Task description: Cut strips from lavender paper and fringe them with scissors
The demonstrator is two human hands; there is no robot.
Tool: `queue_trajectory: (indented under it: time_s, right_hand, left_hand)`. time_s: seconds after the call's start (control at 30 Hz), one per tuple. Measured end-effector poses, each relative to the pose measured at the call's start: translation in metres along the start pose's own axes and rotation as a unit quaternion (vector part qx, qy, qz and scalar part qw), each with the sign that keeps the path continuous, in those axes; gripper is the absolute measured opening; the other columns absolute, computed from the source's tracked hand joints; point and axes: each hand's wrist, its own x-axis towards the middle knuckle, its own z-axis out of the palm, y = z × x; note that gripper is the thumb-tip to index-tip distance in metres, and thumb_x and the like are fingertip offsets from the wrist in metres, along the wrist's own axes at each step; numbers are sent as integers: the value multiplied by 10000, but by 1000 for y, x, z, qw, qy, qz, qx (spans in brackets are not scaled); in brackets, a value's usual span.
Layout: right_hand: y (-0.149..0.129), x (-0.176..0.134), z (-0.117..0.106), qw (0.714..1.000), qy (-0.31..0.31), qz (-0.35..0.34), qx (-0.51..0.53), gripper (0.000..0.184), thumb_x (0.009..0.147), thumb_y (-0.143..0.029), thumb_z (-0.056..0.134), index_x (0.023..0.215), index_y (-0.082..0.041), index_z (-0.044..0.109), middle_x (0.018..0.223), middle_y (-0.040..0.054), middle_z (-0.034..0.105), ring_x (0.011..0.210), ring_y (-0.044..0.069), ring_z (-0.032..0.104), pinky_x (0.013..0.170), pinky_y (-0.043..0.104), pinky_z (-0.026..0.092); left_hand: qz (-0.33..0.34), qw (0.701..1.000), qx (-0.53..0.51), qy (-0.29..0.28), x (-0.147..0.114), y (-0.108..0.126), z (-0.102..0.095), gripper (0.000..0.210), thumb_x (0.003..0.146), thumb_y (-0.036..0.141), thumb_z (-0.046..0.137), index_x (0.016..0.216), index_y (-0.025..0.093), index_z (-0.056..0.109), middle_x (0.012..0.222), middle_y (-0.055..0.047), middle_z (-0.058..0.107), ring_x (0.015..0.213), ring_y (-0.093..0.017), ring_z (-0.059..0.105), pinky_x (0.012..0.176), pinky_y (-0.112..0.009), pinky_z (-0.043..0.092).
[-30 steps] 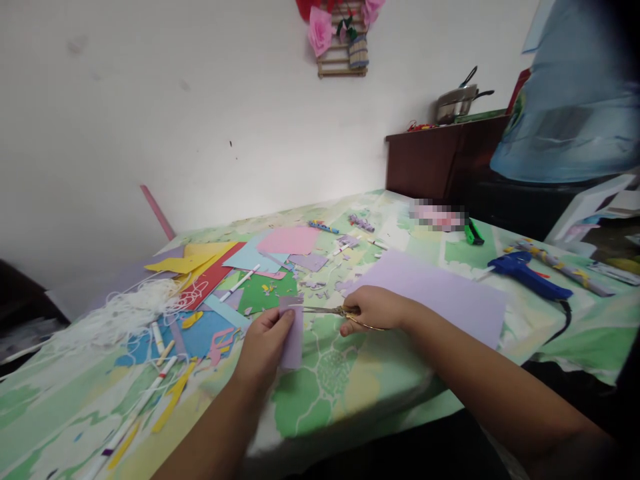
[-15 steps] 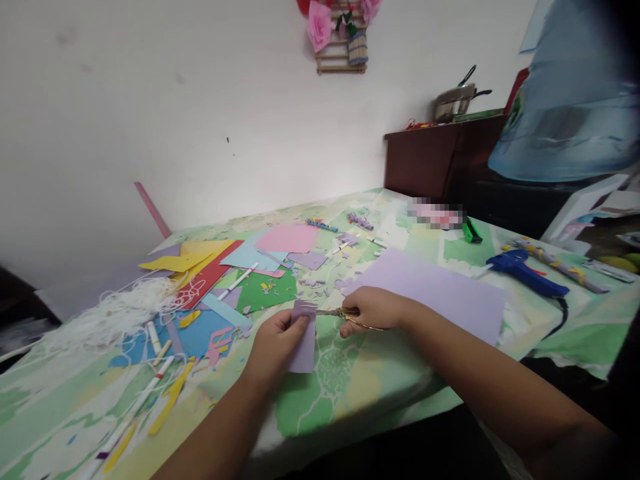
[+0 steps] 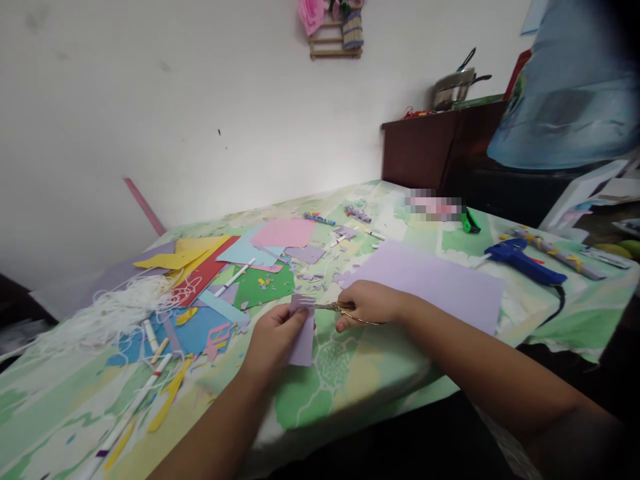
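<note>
The paper strip [image 3: 301, 347] is lilac, the scissors [image 3: 346, 309] gold-handled, the large sheet [image 3: 430, 280] lavender, the hot-glue gun [image 3: 526, 263] blue, and the tablecloth [image 3: 357, 380] green, white and yellow with pale netted lines.

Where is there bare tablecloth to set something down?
Below the scissors, between the purple strip and right forearm; also between the large purple sheet and green tool. Crowded left of the left hand: string, blue paper, markers.

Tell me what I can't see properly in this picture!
In the head view:
Held paper: left hand covers some.
Scissors: right hand hides part of the handles.
Pink thing: pixel blocks blur it.
Flower: the top edge cuts it off.
</note>
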Motion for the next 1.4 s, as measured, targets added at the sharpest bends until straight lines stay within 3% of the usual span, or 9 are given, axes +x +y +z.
queue_trajectory:
  time_s: [0.6,0.87,1.17,1.4]
  right_hand:
    - [5,3,2,1000,14,-19,-12,516,581,-656,411,618,-157,537,520,-16,458,472,75,332,443,210,210]
    - [5,3,3,999,19,-19,-26,545,562,-681,399,614,-158,544,519,-10,470,471,79,350,441,210,203]
    - [2,3,1,998,34,-8,-54,531,566,-676,401,597,-165,543,512,-4,479,469,85,356,438,215,194]
    - [6,4,-1,997,37,16,-65,531,563,-676,405,637,-175,566,542,4,500,491,95,371,451,222,197]
  left_hand:
    - [13,1000,1,-18,-2,-2,-3,247,615,393,557,597,147,577,488,18,538,378,-72,424,354,-178,303]
    - [9,1000,7,-1,-2,-3,-3,240,606,387,566,628,148,579,506,13,552,381,-74,429,355,-179,302]
    - [15,1000,9,-15,-2,-5,-4,235,614,391,559,604,156,572,491,25,538,384,-67,416,365,-174,289]
    - [-16,996,-66,-58,0,-7,-3,240,598,369,581,688,147,588,569,-7,592,441,-96,478,421,-198,344]
